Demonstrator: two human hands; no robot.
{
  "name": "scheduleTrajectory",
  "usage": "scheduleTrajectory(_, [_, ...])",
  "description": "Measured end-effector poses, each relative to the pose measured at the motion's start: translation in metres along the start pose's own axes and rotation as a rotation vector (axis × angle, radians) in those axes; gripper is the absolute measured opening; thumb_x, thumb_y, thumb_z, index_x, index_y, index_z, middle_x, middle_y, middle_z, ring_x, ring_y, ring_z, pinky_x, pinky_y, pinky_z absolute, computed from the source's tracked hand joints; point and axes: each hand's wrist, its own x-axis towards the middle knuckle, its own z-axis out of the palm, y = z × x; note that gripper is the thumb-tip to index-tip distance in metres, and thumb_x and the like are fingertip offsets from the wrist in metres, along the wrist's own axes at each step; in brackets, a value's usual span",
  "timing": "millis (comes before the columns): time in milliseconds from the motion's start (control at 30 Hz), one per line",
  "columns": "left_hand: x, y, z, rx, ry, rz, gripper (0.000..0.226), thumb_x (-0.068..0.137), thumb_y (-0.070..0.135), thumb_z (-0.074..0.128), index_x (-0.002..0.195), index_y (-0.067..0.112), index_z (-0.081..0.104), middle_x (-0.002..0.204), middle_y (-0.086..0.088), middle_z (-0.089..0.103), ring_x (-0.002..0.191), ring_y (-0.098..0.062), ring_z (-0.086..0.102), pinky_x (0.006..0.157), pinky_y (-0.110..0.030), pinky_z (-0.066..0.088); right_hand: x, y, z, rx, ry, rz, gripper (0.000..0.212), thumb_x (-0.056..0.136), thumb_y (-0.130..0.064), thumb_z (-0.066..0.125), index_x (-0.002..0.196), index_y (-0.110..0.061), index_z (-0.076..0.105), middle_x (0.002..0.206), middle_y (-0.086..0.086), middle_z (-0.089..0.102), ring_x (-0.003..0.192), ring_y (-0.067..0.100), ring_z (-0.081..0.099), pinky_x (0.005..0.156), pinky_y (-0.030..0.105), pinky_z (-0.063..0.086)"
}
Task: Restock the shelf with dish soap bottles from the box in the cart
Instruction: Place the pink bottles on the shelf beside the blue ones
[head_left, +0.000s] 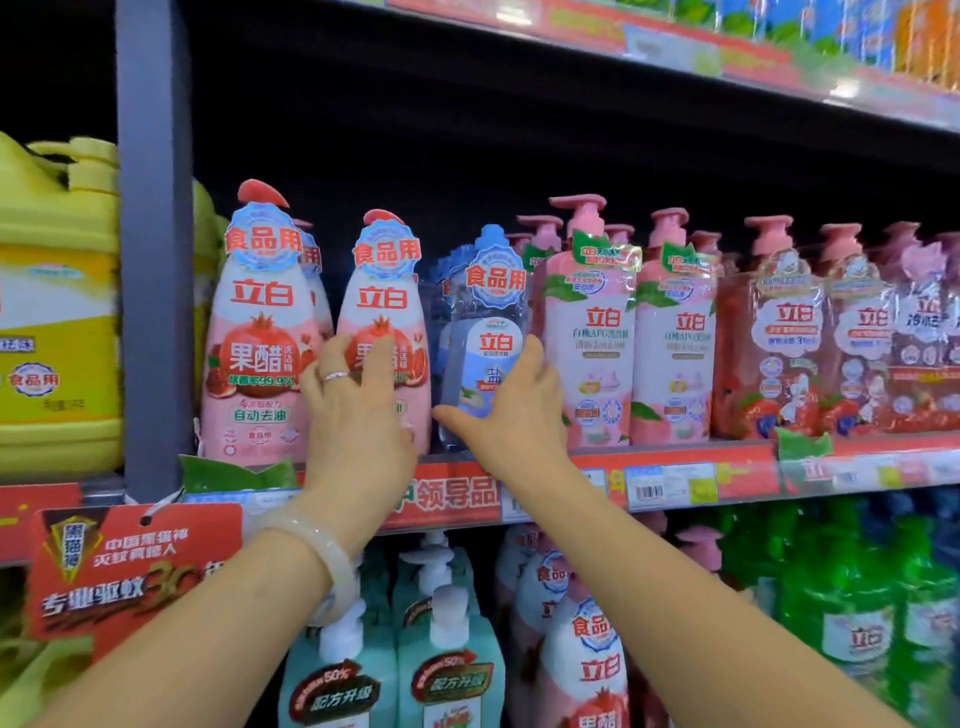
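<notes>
Both your hands are up at the middle shelf (675, 457), near its left end by the grey upright post (156, 260). Your left hand (358, 410), with a ring on one finger and a pale bangle (332, 561) at the wrist, lies against the front of the second pink pomegranate bottle (384, 332); its fingers are spread and fairly straight over the label, pressing rather than wrapping. That bottle stands upright at the shelf's front edge, long axis vertical, cap up, label facing you, just beside the first pomegranate bottle (262, 332) that stands next to the post.

Your right hand (511, 410) is at the clear blue bottle (485, 338). The thumb reaches left across its lower front and the fingers go up along its right side, between it and the pink peach pump bottle (589, 332), so the hand cups it loosely from the front and side. The blue bottle stands upright too, cap up, label toward you, set a little back from the front edge, between the pomegranate bottle and the peach pump bottle.

Yellow jugs (57, 312) stand left of the post. Teal pump bottles (395, 665) fill the shelf below.
</notes>
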Motion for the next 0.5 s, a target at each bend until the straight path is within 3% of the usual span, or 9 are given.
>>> scheduleTrajectory(67, [0.000,0.000,-0.002,-0.029,0.013,0.001,0.078,0.070,0.003,0.075,0.139,0.010,0.039,0.144,-0.019,0.025,0.128,-0.037,0.025,0.107,-0.040,0.024,-0.001,0.006,-0.005,0.003,-0.034,-0.034,0.110,0.074,-0.045,0.075,0.149,-0.010,0.002,0.139,0.016,0.028,0.129,0.033,0.031,0.101,0.040,0.035])
scheduleTrajectory(233, [-0.013,-0.013,-0.010,-0.073,0.016,0.048,0.067,0.075,0.014,0.075,0.133,0.000,0.045,0.135,-0.023,0.036,0.125,-0.037,0.035,0.108,-0.036,0.025,-0.008,0.024,-0.018,-0.070,0.045,-0.263,0.075,0.082,-0.036,0.069,0.139,-0.005,0.033,0.132,0.015,0.037,0.123,0.032,0.036,0.102,0.032,0.027])
scheduleTrajectory(333, [-0.029,-0.019,-0.014,-0.001,-0.046,0.093,0.054,0.083,0.024,0.064,0.129,0.001,0.049,0.130,-0.021,0.044,0.122,-0.037,0.039,0.105,-0.037,0.028,-0.019,0.038,-0.021,-0.121,0.028,-0.324,0.065,0.084,-0.032,0.067,0.136,-0.005,0.038,0.131,0.015,0.040,0.123,0.032,0.037,0.101,0.032,0.027])
scheduleTrajectory(500, [-0.046,-0.016,-0.022,0.052,-0.147,0.128,0.050,0.086,0.021,0.066,0.129,0.002,0.051,0.131,-0.017,0.050,0.122,-0.035,0.042,0.103,-0.034,0.026,-0.034,0.061,-0.024,-0.182,-0.060,-0.340,0.061,0.088,-0.034,0.063,0.137,-0.006,0.039,0.134,0.013,0.042,0.125,0.029,0.036,0.100,0.029,0.026])
